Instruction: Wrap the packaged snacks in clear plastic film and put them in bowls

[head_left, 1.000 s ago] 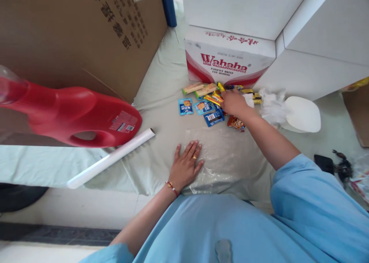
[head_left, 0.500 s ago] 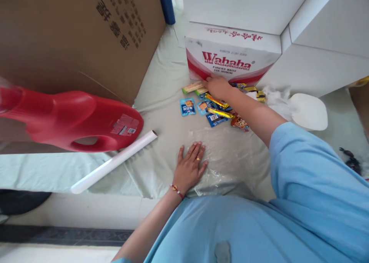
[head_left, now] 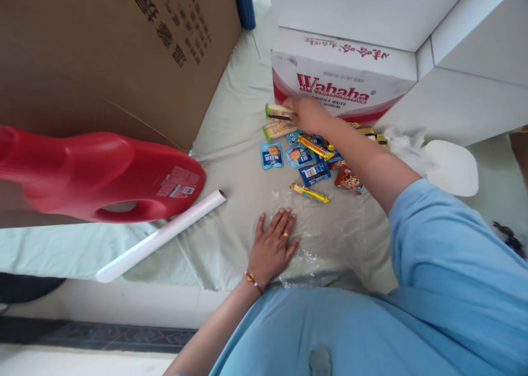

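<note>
My right hand (head_left: 308, 115) grips a green-ended snack bar (head_left: 279, 112) by its right end, just in front of the white and red Wahaba-style water carton (head_left: 342, 87). A second green-ended bar (head_left: 280, 129) lies right below it. Around these are blue snack packets (head_left: 271, 155), a yellow and red wrapped stick (head_left: 315, 146), a brown packet (head_left: 348, 178) and a dark blue packet with a barcode (head_left: 314, 174). One yellow wrapped stick (head_left: 309, 193) lies apart, nearer to me. My left hand (head_left: 272, 243) rests flat, fingers spread, partly by a clear plastic sheet (head_left: 334, 238).
On the left lie a red jug (head_left: 124, 172) and a white tube (head_left: 165, 236) beside a big brown carton (head_left: 82, 62). White boxes (head_left: 350, 7) stand behind. To the right are a crumpled clear bag (head_left: 406, 148) and a white lid-like piece (head_left: 454, 167).
My right hand has lifted a green-ended bar off the pile. A yellow stick has shifted toward me, apart from the other packets. My left hand stays flat.
</note>
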Demonstrator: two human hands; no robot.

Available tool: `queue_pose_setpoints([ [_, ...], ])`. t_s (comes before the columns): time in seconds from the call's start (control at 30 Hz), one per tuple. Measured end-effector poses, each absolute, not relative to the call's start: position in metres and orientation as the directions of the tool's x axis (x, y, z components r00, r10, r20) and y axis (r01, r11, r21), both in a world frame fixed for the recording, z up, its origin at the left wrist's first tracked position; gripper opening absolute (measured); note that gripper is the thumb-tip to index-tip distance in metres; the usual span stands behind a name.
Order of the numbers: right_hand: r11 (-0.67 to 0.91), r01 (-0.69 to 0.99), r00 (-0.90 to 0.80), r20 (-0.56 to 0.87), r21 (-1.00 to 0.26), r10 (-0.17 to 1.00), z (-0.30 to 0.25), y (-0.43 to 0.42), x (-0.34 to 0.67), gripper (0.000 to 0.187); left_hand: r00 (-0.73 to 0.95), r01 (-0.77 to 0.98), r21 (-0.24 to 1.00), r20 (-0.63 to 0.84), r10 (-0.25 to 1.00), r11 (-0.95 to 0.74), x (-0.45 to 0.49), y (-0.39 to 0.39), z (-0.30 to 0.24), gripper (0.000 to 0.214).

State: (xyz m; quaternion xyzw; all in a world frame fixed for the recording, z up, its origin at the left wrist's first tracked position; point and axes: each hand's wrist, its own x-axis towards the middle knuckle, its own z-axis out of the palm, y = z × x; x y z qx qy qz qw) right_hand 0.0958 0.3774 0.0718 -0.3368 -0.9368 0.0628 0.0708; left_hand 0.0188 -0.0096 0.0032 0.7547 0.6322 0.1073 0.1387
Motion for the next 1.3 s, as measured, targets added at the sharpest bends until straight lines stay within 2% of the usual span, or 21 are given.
queue_pose_setpoints([
  [0.13,0.84,0.54,-0.833,0.109,-0.062,0.543,0.056,0.368,0.08,0.037,0.177,0.925,0.343,-0.011,0.984,-0.163,0.019,-0.01,0.003,0.058],
  [0.27,0.901,0.428,-0.903,0.015,-0.076,0.43,0.043,0.368,0.088,0.031,0.173,0.924,0.346,-0.001,0.985,-0.162,0.019,-0.01,0.002,0.057],
  [0.3,0.905,0.417,-0.908,-0.001,-0.09,0.418,0.041,0.369,0.091,0.036,0.174,0.923,0.349,-0.001,0.985,-0.163,0.019,-0.01,0.002,0.057],
  [0.37,0.899,0.423,-0.906,-0.028,-0.113,0.423,0.038,0.372,0.094,0.051,0.176,0.92,0.355,-0.005,0.984,-0.163,0.018,-0.01,0.002,0.057],
  [0.43,0.887,0.449,-0.894,-0.043,-0.111,0.447,0.036,0.373,0.092,0.056,0.173,0.92,0.358,-0.011,0.985,-0.158,0.018,-0.01,0.002,0.057],
  [0.63,0.843,0.537,-0.843,0.022,-0.017,0.537,0.042,0.36,0.067,0.039,0.176,0.923,0.351,-0.023,0.984,-0.156,0.018,-0.01,0.003,0.061],
  [0.77,0.756,0.631,-0.751,0.105,-0.176,0.652,0.074,0.341,0.079,0.043,0.173,0.916,0.372,-0.027,0.985,-0.151,0.019,-0.009,0.004,0.06],
  [0.83,0.733,0.617,-0.728,0.144,-0.286,0.67,0.095,0.322,0.106,0.045,0.17,0.911,0.385,-0.03,0.985,-0.146,0.019,-0.009,0.004,0.059],
  [0.9,0.717,0.504,-0.753,0.161,-0.481,0.638,0.115,0.295,0.144,0.045,0.17,0.906,0.398,-0.034,0.985,-0.143,0.019,-0.009,0.003,0.059],
  [0.93,0.674,0.442,-0.776,0.126,-0.592,0.618,0.122,0.278,0.165,0.044,0.172,0.903,0.405,-0.038,0.984,-0.142,0.019,-0.008,0.003,0.058],
  [1.0,0.569,0.352,-0.863,-0.023,-0.744,0.504,0.131,0.24,0.204,0.046,0.174,0.899,0.414,-0.041,0.984,-0.142,0.019,-0.009,0.002,0.058],
  [1.07,0.483,0.361,-0.905,-0.175,-0.798,0.387,0.128,0.201,0.233,0.045,0.177,0.897,0.417,-0.042,0.983,-0.144,0.019,-0.008,0.002,0.058],
  [1.13,0.424,0.4,-0.903,-0.273,-0.812,0.331,0.114,0.167,0.25,0.041,0.169,0.9,0.415,-0.047,0.985,-0.135,0.019,-0.008,0.002,0.061],
  [1.23,0.39,0.433,-0.889,-0.314,-0.813,0.333,0.086,0.13,0.256,0.037,0.147,0.909,0.401,-0.054,0.988,-0.113,0.019,-0.007,0.0,0.066],
  [1.3,0.432,0.474,-0.86,-0.298,-0.767,0.415,0.073,0.117,0.256,0.033,0.145,0.915,0.387,-0.053,0.988,-0.114,0.018,-0.006,0.0,0.066],
])
